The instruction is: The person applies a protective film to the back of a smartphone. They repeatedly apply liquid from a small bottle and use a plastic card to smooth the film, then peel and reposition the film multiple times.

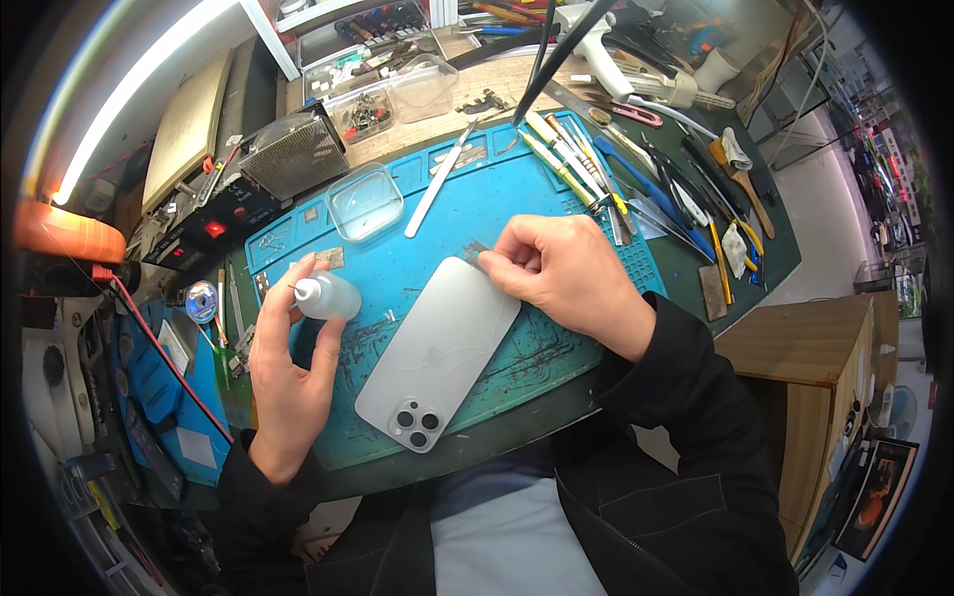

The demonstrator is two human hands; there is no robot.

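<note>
A silver-grey smartphone lies back up on the blue work mat, its camera cluster toward me. Faint crack-like lines cross its back. My left hand has its fingers and thumb around a small whitish squeeze bottle, tilted with its nozzle toward the left. At the phone's far right corner, my right hand is closed in a pinch on a small, thin metal blade, most of which the fingers hide. The blade is at or very near the phone's edge; contact is not clear.
Beyond the phone sit a clear plastic dish and a metal spudger. Tweezers, brushes and pens crowd the right side. A black device with a red light stands left, near a solder spool. Parts boxes line the back.
</note>
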